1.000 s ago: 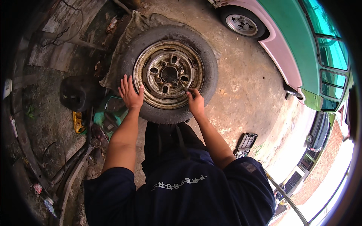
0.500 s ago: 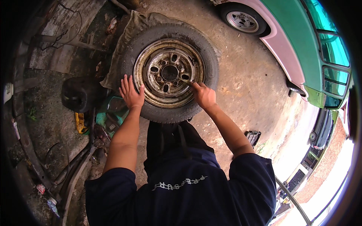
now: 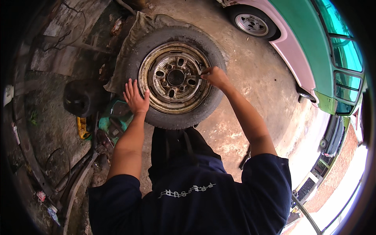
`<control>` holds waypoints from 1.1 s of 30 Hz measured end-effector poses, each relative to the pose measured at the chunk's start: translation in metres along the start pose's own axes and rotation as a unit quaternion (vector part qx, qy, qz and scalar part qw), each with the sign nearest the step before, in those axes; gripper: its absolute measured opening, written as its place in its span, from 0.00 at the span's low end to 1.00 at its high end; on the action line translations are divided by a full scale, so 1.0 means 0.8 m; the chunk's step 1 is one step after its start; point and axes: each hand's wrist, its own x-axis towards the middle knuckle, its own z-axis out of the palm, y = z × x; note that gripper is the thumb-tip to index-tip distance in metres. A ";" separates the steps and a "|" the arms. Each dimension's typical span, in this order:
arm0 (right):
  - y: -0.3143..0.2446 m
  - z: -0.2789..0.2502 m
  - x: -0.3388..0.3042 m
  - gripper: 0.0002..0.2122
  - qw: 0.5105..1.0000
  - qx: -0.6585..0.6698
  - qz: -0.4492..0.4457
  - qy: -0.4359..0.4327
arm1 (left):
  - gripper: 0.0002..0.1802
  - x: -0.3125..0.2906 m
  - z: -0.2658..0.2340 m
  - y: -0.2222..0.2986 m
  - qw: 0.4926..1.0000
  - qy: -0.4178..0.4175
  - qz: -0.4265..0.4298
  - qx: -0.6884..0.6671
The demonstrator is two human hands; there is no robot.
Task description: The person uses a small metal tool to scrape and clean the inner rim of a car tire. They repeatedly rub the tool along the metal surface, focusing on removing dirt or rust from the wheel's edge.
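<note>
The right hand [image 3: 216, 76] is closed, its thumb and fingers pressed together on the right end of a thin dark tool [image 3: 197, 77]. It hangs over the right side of the tire [image 3: 132, 58], the back of the hand turned to the right. The tool extends left from the fingertips over the rusty metal rim [image 3: 162, 102], its free end near the slot to the right of the round center hole [image 3: 176, 77]. I cannot tell whether that end touches the metal.

The left hand [image 3: 136, 100] holds nothing. It lies flat, fingers extended and slightly spread, on the tire's sidewall at the left near side, the thumb apart from the fingers and close to the rim's outer edge.

The tire, with the rim inside it, lies on its side just beyond the person's dark-clad legs [image 3: 170, 145], between the two hands. A drab cloth [image 3: 147, 22] shows from under its far and left sides. To the left of the tire, on the near side, are a green container [image 3: 111, 122] and a yellow object [image 3: 83, 127]. Far to the right, well apart from the tire, stands a green and pink vehicle [image 3: 303, 43] on the stained floor [image 3: 254, 94].
</note>
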 end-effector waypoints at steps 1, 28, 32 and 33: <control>-0.010 0.001 -0.009 0.13 0.999 -0.032 -0.004 0.003 | 0.38 0.000 0.000 0.000 1.000 0.000 0.001 0.000; -0.027 0.122 -0.089 0.08 0.954 0.148 0.028 0.257 | 0.38 0.002 -0.002 0.002 1.000 -0.002 0.002 0.006; -0.017 0.114 -0.106 0.09 0.952 0.153 0.027 0.264 | 0.38 0.000 -0.002 0.001 1.000 0.004 0.002 -0.002; -0.014 0.111 -0.110 0.09 0.957 0.117 0.006 0.267 | 0.38 -0.001 0.000 0.001 1.000 0.009 0.005 -0.005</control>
